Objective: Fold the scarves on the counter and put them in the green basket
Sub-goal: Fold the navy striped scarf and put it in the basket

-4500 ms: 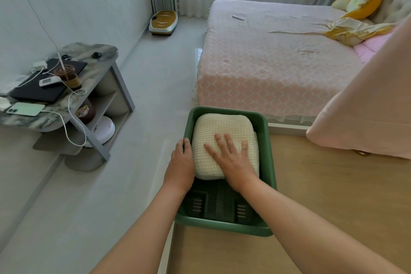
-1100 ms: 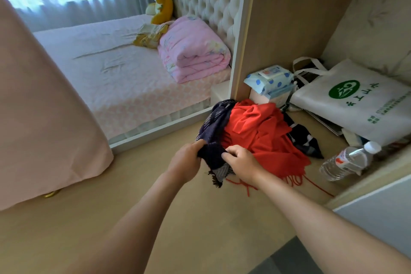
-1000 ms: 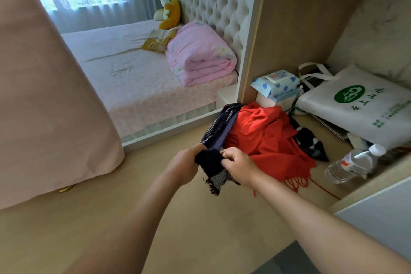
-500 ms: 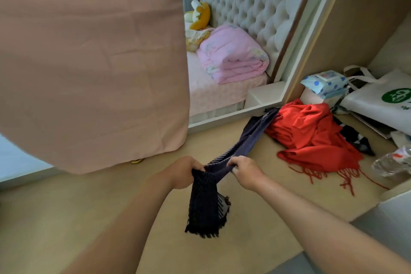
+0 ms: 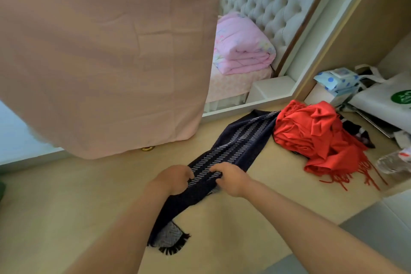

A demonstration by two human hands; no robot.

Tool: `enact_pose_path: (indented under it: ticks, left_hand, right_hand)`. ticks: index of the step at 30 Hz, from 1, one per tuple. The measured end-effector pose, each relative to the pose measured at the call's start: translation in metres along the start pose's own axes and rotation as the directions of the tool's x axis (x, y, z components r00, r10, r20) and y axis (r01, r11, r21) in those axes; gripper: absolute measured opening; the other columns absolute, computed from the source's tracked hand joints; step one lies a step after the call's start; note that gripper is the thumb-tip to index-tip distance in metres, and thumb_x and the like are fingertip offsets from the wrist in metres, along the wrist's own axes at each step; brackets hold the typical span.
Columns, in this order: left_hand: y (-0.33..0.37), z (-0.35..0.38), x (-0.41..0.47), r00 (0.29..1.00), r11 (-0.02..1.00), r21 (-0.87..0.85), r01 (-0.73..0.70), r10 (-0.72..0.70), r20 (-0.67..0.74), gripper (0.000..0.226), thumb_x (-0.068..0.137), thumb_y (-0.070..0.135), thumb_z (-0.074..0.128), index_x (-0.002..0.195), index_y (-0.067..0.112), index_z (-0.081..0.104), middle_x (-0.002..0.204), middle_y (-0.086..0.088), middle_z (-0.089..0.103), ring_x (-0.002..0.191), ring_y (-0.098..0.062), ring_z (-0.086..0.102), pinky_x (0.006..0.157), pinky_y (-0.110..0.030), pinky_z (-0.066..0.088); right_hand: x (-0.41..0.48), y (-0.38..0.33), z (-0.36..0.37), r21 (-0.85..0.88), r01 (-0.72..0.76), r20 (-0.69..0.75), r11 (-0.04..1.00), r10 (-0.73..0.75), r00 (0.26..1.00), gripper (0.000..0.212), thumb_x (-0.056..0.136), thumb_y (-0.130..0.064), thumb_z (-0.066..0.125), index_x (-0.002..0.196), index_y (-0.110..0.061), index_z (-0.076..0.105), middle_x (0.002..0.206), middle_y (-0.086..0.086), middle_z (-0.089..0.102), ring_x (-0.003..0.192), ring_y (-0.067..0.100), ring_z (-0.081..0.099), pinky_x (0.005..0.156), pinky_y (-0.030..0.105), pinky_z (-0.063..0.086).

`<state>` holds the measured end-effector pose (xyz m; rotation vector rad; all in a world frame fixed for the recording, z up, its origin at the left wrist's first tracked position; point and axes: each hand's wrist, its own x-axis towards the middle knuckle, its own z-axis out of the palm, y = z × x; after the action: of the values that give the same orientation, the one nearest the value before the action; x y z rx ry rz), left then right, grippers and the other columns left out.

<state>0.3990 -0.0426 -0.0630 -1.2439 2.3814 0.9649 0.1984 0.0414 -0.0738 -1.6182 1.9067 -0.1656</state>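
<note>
Presently stretching navy scarf (image 5: 240,140) along the middle of the counter (image 5: 66,196), pinched across its width by left hand (image 5: 174,179) and right hand (image 5: 231,179), red scarf (image 5: 315,133) heaped toward the far-right corner; then, probably, laying flat and matching ends.

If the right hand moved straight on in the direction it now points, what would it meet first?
Probably the left hand, gripping the same dark striped scarf just across from the right hand; depth unclear.

A pale pink cloth (image 5: 100,51) hangs at left. Beyond it a grey tufted headboard (image 5: 273,2) backs a bed (image 5: 229,87) bearing a folded pink quilt (image 5: 240,51); a wooden panel (image 5: 367,29) stands right.
</note>
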Motion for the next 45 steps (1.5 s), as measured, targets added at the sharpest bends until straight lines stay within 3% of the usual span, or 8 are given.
enact_pose_path:
  ticks: [9,13,20,27,31,37,41,45]
  left_hand:
    - [0.035,0.065,0.06,0.998,0.993,0.121,-0.013,0.006,0.056,0.085,0.078,0.047,0.076,0.149,0.032,0.033,0.147,0.003,0.036,0.137,-0.023,0.032,0.106,-0.042,0.04]
    - [0.029,0.075,0.082,0.996,0.976,0.215,-0.023,0.042,-0.082,0.027,0.088,0.025,0.068,0.114,0.023,0.069,0.118,-0.003,0.053,0.114,-0.025,0.048,0.092,-0.039,0.046]
    - [0.023,0.045,0.062,0.917,0.907,-0.421,-0.018,-0.153,-0.368,0.013,0.106,0.02,0.035,0.099,0.019,0.047,0.078,0.005,0.057,0.07,-0.015,0.055,0.056,-0.023,0.037]
    - [0.002,-0.008,0.028,0.755,0.929,-0.37,0.024,-0.259,-0.602,0.022,0.1,0.041,0.047,0.1,0.022,0.058,0.088,0.002,0.061,0.083,-0.02,0.056,0.071,-0.032,0.041]
    - [-0.018,-0.023,0.008,0.751,0.99,-0.103,0.101,-0.144,-0.645,0.026,0.097,0.043,0.054,0.103,0.022,0.066,0.094,-0.004,0.069,0.087,-0.026,0.064,0.065,-0.03,0.04]
    - [-0.048,-0.028,0.0,0.745,0.952,0.022,0.304,-0.223,-0.628,0.042,0.092,0.032,0.055,0.13,0.012,0.055,0.122,-0.015,0.055,0.111,-0.033,0.052,0.091,-0.041,0.043]
    - [-0.034,-0.026,-0.003,0.886,0.991,-0.046,-0.127,0.092,-0.454,0.082,0.08,0.04,0.072,0.15,0.029,0.031,0.144,0.0,0.042,0.135,-0.025,0.034,0.112,-0.04,0.028]
    - [-0.03,-0.027,-0.002,0.866,0.939,-0.145,-0.311,0.217,-0.45,0.027,0.086,0.034,0.062,0.112,0.032,0.065,0.112,0.009,0.066,0.107,-0.015,0.059,0.094,-0.037,0.045]
  right_hand:
    - [0.031,0.105,-0.012,-0.365,-0.121,0.017,0.923,0.136,0.991,0.066,0.094,-0.007,0.047,0.153,-0.031,0.03,0.161,-0.002,0.023,0.141,0.024,0.031,0.112,0.04,0.033]
    - [0.046,0.123,-0.008,-0.528,-0.089,0.011,0.844,0.112,0.994,0.08,0.092,-0.002,0.046,0.158,-0.03,0.009,0.164,0.003,0.011,0.15,0.026,0.011,0.117,0.044,0.02]
    - [0.065,0.123,-0.011,-0.454,-0.105,-0.139,0.885,0.046,0.989,0.029,0.096,-0.023,0.052,0.124,-0.028,0.056,0.14,0.002,0.046,0.137,0.022,0.033,0.117,0.048,0.014]
    - [0.067,0.062,-0.045,-0.273,0.125,-0.152,0.954,-0.171,0.973,0.035,0.087,-0.029,0.066,0.121,-0.026,0.056,0.108,-0.004,0.065,0.106,0.022,0.058,0.101,0.038,0.037]
    - [0.066,0.048,-0.059,-0.588,-0.163,-0.179,0.793,0.069,0.981,0.026,0.097,-0.031,0.05,0.121,-0.031,0.06,0.123,0.0,0.06,0.12,0.025,0.048,0.104,0.044,0.031]
    - [0.054,-0.023,-0.057,-0.019,-0.002,-0.081,1.0,0.0,0.997,0.023,0.104,-0.03,0.039,0.099,-0.015,0.055,0.107,0.014,0.066,0.103,0.035,0.06,0.084,0.04,0.044]
    - [0.038,-0.074,-0.053,0.037,0.175,0.025,0.984,-0.176,0.984,0.025,0.104,-0.028,0.044,0.113,-0.014,0.062,0.12,0.012,0.066,0.109,0.029,0.058,0.078,0.03,0.036]
    - [0.027,-0.08,-0.055,0.177,0.178,-0.029,0.968,-0.176,0.984,0.011,0.098,-0.028,0.057,0.099,-0.028,0.068,0.102,-0.008,0.068,0.088,0.007,0.058,0.077,0.024,0.036]
